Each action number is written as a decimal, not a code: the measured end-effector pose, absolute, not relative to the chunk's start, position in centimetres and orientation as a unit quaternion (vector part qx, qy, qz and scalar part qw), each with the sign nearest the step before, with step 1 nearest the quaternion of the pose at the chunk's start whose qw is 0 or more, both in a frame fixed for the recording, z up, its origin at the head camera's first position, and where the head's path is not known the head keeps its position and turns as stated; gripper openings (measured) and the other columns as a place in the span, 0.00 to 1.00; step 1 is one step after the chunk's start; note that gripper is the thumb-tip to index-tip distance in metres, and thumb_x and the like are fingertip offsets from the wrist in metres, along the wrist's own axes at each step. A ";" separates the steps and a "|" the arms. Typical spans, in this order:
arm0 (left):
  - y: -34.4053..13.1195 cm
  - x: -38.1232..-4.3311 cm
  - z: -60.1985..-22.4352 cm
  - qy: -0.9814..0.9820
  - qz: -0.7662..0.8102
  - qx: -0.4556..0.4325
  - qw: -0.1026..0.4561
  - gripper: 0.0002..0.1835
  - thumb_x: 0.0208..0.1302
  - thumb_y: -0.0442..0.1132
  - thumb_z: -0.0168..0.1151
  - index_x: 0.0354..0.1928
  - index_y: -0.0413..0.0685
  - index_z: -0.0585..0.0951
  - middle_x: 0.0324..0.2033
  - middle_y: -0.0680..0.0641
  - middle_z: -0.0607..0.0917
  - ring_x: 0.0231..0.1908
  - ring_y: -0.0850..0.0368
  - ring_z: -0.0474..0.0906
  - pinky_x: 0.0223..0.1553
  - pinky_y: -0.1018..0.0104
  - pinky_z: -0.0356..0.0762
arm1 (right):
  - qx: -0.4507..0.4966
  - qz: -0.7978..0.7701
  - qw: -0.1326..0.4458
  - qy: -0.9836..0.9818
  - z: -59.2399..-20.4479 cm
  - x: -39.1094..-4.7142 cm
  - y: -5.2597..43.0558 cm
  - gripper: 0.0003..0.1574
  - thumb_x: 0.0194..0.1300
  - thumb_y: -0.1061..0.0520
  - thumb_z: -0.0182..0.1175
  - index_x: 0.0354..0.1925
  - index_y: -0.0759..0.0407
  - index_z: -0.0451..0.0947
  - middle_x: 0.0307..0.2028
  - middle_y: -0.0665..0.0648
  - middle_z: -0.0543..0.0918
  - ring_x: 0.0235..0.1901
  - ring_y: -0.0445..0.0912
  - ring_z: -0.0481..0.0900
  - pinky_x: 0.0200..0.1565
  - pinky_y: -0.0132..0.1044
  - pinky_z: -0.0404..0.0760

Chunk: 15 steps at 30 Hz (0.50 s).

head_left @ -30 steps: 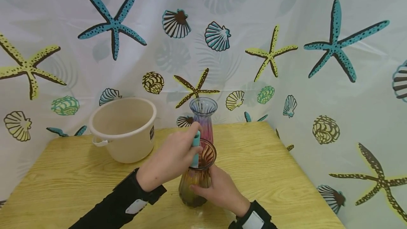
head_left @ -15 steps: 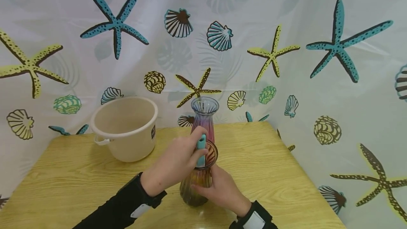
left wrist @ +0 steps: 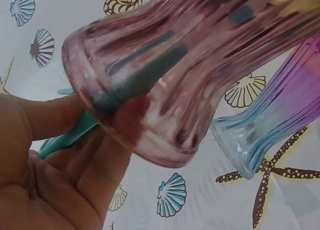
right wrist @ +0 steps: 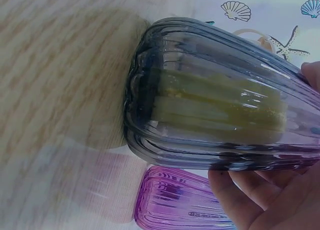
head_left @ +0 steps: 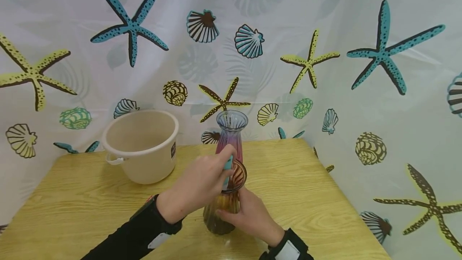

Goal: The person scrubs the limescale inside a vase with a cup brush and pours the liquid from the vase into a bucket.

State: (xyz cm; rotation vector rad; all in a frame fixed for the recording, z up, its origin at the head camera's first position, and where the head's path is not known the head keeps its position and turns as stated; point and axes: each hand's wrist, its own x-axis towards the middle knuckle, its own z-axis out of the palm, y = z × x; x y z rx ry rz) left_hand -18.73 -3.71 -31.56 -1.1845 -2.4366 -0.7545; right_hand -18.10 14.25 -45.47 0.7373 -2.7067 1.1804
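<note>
Near vase: amber-mouthed (head_left: 216, 222), mid-worktop (head_left: 299, 187), its base seemingly resting there; whether it tilts I cannot tell.
Brush: teal handle (head_left: 227, 171) at the mouth, yellow sponge (right wrist: 220, 107) inside the body.
Hands: left hand (head_left: 202, 181), at ten o'clock, pinches the handle; right hand (head_left: 256, 214), at four, is curled round the vase.
Scrubbing, as I judge it: keep the right grip firm so the base cannot skid; turn the handle gently, pressing sponge to wall without levering on the rim.
Far vase: at twelve o'clock (head_left: 232, 133), close behind; avoid knocking glass together.
Bucket: at ten o'clock (head_left: 159, 163), well apart.
</note>
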 end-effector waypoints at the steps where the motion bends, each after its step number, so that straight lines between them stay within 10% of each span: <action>1: -3.7 -18.7 -31.4 -0.856 -0.263 -0.414 0.164 0.12 0.65 0.33 0.60 0.43 0.45 0.66 0.15 0.53 0.64 0.13 0.64 0.62 0.15 0.73 0.58 | 0.242 0.387 0.049 -0.889 -45.5 -18.1 14.3 0.53 0.58 0.30 0.59 0.72 0.41 0.46 0.57 0.47 0.73 0.50 0.40 0.72 0.44 0.46 0.80; 15: -4.3 -19.2 -30.3 -0.878 -0.300 -0.358 0.101 0.13 0.66 0.35 0.60 0.40 0.48 0.63 0.19 0.52 0.63 0.16 0.62 0.63 0.18 0.72 0.61 | 0.238 0.381 0.046 -0.892 -45.6 -18.2 14.2 0.55 0.56 0.29 0.59 0.72 0.41 0.46 0.59 0.47 0.72 0.53 0.40 0.70 0.48 0.48 0.78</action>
